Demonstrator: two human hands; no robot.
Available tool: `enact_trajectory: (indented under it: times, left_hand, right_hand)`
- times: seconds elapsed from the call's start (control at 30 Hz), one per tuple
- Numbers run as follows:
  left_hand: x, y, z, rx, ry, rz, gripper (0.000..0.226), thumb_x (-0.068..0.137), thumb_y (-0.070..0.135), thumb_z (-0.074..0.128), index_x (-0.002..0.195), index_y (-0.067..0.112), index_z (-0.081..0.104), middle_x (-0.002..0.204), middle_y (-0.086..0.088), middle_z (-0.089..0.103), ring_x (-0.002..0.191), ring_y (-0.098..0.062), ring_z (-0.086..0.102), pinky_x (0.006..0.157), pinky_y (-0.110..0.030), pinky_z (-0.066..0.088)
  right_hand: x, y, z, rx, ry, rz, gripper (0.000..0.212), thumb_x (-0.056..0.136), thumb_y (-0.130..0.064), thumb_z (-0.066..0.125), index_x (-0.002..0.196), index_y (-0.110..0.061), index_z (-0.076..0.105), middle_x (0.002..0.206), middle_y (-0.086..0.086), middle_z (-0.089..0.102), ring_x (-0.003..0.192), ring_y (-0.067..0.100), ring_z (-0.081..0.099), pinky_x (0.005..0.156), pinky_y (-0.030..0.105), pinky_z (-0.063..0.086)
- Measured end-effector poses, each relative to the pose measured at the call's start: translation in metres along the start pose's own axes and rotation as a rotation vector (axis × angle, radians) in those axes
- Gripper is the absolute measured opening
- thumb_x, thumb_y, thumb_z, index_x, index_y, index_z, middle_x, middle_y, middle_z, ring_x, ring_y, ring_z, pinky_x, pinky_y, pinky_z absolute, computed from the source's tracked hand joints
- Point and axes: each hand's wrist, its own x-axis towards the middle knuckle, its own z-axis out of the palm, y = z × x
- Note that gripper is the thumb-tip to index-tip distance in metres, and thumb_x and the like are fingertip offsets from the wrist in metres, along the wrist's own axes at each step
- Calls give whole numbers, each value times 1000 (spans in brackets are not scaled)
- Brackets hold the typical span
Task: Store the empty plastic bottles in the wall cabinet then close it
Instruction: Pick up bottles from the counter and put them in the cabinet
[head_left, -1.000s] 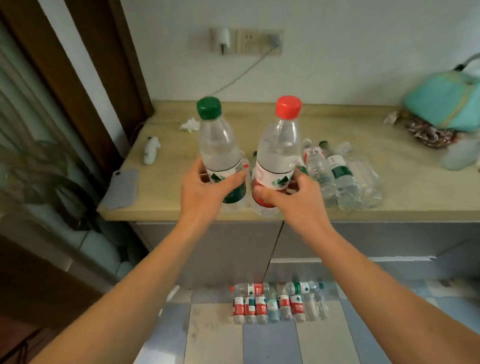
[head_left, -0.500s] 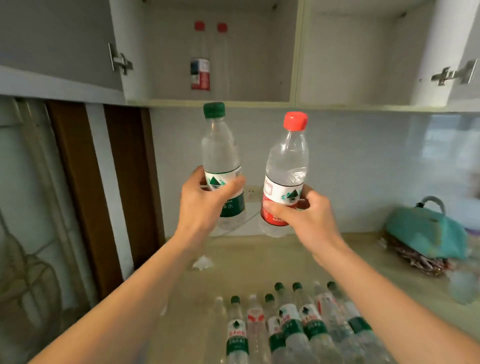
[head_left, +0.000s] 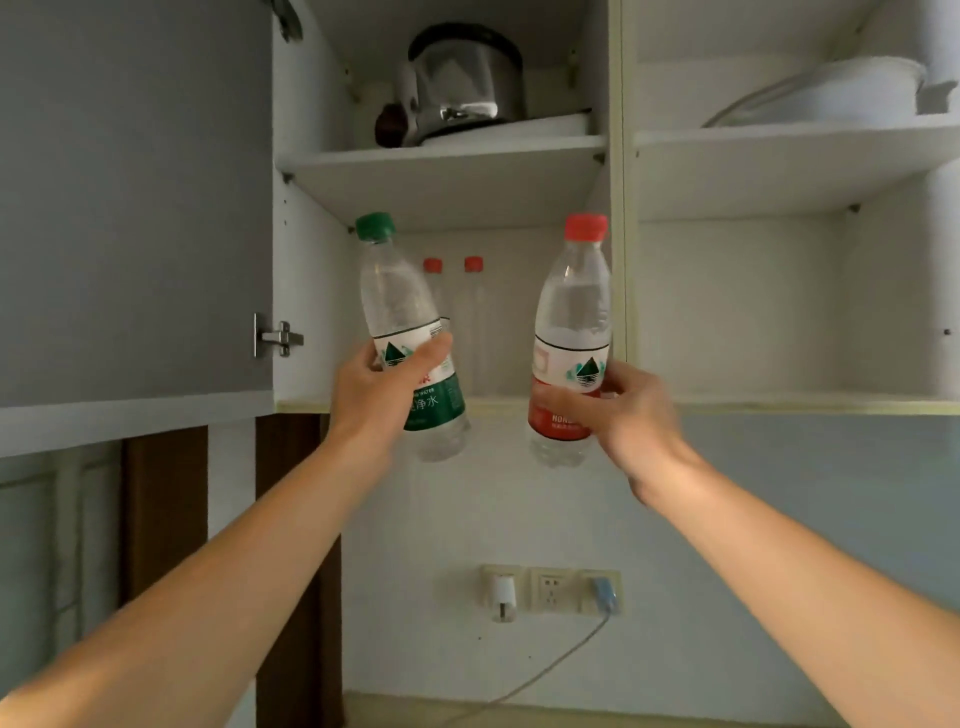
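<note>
Now | L hand (head_left: 382, 395) grips green-cap btl (head_left: 402, 317) | R hand (head_left: 623, 410) grips red-cap btl (head_left: 571, 322)

Green-capped bottle (head_left: 400, 317) and red-capped bottle (head_left: 571, 332) held tilted before open cabinet (head_left: 447, 161); two bottles (head_left: 454, 291) inside.

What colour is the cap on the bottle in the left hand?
Green, on the bottle gripped by the left hand; head view, the only one.

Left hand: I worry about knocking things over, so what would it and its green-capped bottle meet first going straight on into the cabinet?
Probably the two red-capped bottles standing at the back of the lower shelf, right behind the green-capped bottle the left hand holds; depth is unclear.
</note>
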Motion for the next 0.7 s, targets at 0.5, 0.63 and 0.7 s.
enact_trajectory:
  times: [0.5,0.63,0.7]
  left_hand:
    - [166,-55,10,311,-53,103,37,74,50,84,95,29,62,101,4,70,80,-6,64,62,-25,50]
    - [189,-76,15,457,-106,187,53,78,59,77,109,21,57,102,1,66,77,-6,61,56,-21,44]
    - [198,-76,14,577,-183,237,48,80,61,73,105,23,60,96,3,68,73,-4,60,56,-22,46]
  right_hand:
    - [134,36,72,-53,104,107,44,71,-27,90,109,-15,70,95,-2,76,82,12,73,62,22,55]
    - [155,54,79,-138,138,130,50,76,-29,87,117,-14,66,97,-1,73,86,13,70,62,24,52]
    - [163,59,78,-226,133,147,51,76,-35,86,117,-15,65,96,0,73,84,13,70,58,22,51]
